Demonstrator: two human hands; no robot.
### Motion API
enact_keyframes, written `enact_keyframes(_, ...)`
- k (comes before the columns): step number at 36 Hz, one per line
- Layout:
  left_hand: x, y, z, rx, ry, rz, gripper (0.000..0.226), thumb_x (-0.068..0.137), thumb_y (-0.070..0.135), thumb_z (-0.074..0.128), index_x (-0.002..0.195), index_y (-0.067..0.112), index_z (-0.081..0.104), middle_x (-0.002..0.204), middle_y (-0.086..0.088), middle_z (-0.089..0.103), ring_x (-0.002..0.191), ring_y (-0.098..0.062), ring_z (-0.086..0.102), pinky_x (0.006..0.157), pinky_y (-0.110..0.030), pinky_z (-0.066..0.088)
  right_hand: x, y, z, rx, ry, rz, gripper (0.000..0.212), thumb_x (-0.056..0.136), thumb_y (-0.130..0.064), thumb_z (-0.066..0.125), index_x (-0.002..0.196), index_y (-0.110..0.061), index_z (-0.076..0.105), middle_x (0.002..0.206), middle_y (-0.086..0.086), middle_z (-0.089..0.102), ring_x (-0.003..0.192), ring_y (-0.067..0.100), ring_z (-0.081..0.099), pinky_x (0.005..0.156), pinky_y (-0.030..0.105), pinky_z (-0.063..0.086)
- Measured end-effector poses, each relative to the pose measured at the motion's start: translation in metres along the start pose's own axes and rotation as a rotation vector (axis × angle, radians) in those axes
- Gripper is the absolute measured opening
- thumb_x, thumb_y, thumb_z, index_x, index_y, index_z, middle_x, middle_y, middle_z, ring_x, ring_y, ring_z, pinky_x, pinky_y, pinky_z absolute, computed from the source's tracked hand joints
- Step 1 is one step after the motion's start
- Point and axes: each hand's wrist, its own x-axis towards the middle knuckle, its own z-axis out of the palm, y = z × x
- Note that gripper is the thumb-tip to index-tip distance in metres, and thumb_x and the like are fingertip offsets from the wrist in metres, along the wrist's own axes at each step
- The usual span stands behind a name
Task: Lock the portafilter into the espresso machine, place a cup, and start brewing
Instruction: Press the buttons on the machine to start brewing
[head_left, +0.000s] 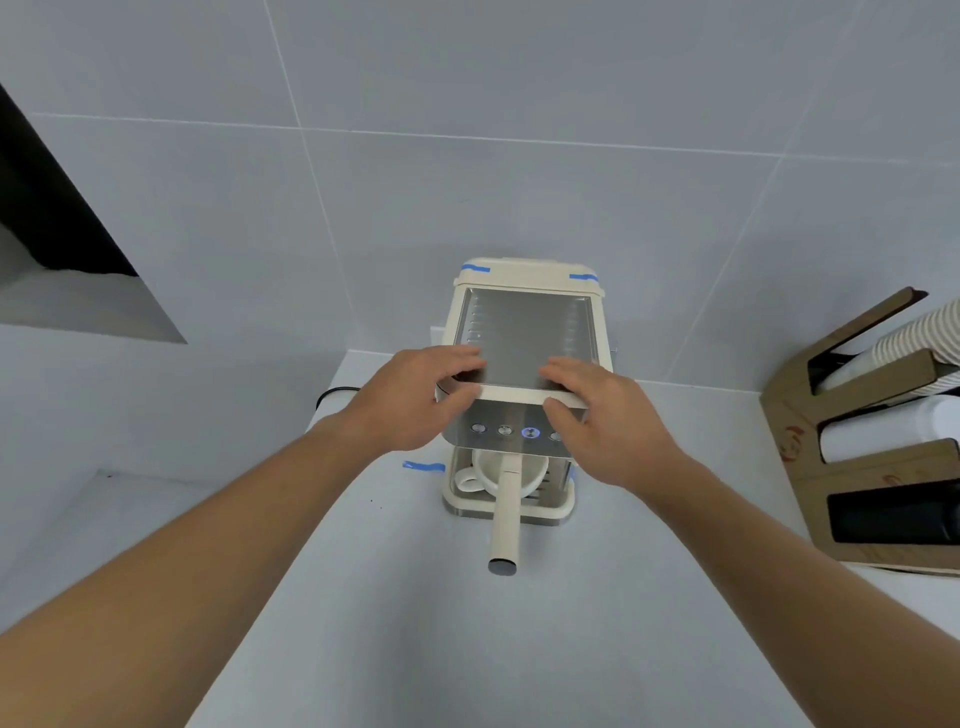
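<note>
Far left: dark recess cut into the tiled wall, its sill pale. Below it, white counter running toward the camera.

Black cable loops on the counter at the wall, just left of the left hand. Strip of blue tape stuck on the counter beside the machine base, left side.

Left hand: fingers spread, lying over the front-left corner of the espresso machine, thumb on the front edge below. Gripping the corner, not wrapped around any loose object.

Machine: cream body, metal top plate, more blue tape on both rear corners. Front panel shows a row of round buttons; one button glows blue, the rightmost is partly hidden behind the right thumb.

Portafilter seated under the panel, cream handle pointing straight out toward the camera, dark end cap. Its handle crosses over the white cup, which sits on the drip tray under the group head, cup handle to the left. Cup interior mostly blocked from view by the portafilter handle and machine overhang.

Right hand: fingers flat on the top plate's front-right corner, thumb against the front panel. Both hands apart, one per corner.

Far right: cardboard rack on the counter holding sleeves of paper cups and lids.
</note>
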Motion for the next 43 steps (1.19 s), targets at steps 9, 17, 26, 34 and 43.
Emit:
enact_keyframes(9, 0.007, -0.02, 0.007, 0.031, -0.034, 0.057, 0.039, 0.094, 0.03, 0.06, 0.132, 0.019, 0.062, 0.145, 0.005, 0.053, 0.138, -0.009, 0.043, 0.115, -0.032, 0.034, 0.005, 0.018, 0.012, -0.155, -0.028, -0.117, 0.04, 0.086, -0.021, 0.065, 0.125, -0.012, 0.06, 0.127, 0.005, 0.06, 0.112, 0.017, 0.049, 0.107, 0.04, 0.036)
enact_keyframes(17, 0.003, -0.029, 0.02, 0.022, 0.027, 0.087, 0.04, 0.096, 0.03, 0.057, 0.135, 0.019, 0.059, 0.147, 0.003, 0.052, 0.141, -0.008, 0.039, 0.118, -0.032, 0.029, 0.006, 0.033, 0.031, -0.31, 0.006, -0.183, 0.059, 0.082, -0.039, 0.066, 0.135, -0.018, 0.053, 0.144, 0.005, 0.052, 0.134, 0.026, 0.045, 0.114, 0.043, 0.027)
enact_keyframes(26, -0.003, -0.033, 0.037, 0.031, 0.078, 0.081, 0.049, 0.098, 0.039, 0.041, 0.14, 0.017, 0.053, 0.149, 0.003, 0.048, 0.143, -0.01, 0.033, 0.119, -0.023, 0.02, 0.007, 0.037, 0.042, -0.341, 0.099, -0.199, 0.062, 0.078, -0.036, 0.071, 0.135, -0.017, 0.056, 0.142, 0.007, 0.056, 0.131, 0.029, 0.05, 0.11, 0.043, 0.033)
enact_keyframes(34, -0.001, -0.033, 0.036, 0.038, 0.07, 0.073, 0.048, 0.098, 0.037, 0.043, 0.141, 0.018, 0.053, 0.149, 0.002, 0.048, 0.142, -0.01, 0.035, 0.117, -0.022, 0.021, 0.006, 0.039, 0.046, -0.342, 0.147, -0.203, 0.063, 0.076, -0.035, 0.074, 0.135, -0.018, 0.056, 0.141, 0.006, 0.057, 0.13, 0.028, 0.051, 0.11, 0.043, 0.033)
enact_keyframes(43, -0.002, -0.031, 0.035, 0.06, 0.07, 0.069, 0.054, 0.096, 0.044, 0.036, 0.14, 0.017, 0.053, 0.149, 0.002, 0.049, 0.141, -0.011, 0.036, 0.117, -0.023, 0.022, 0.007, 0.041, 0.049, -0.356, 0.176, -0.225, 0.063, 0.076, -0.034, 0.074, 0.133, -0.017, 0.057, 0.138, 0.007, 0.059, 0.127, 0.029, 0.053, 0.107, 0.042, 0.034)
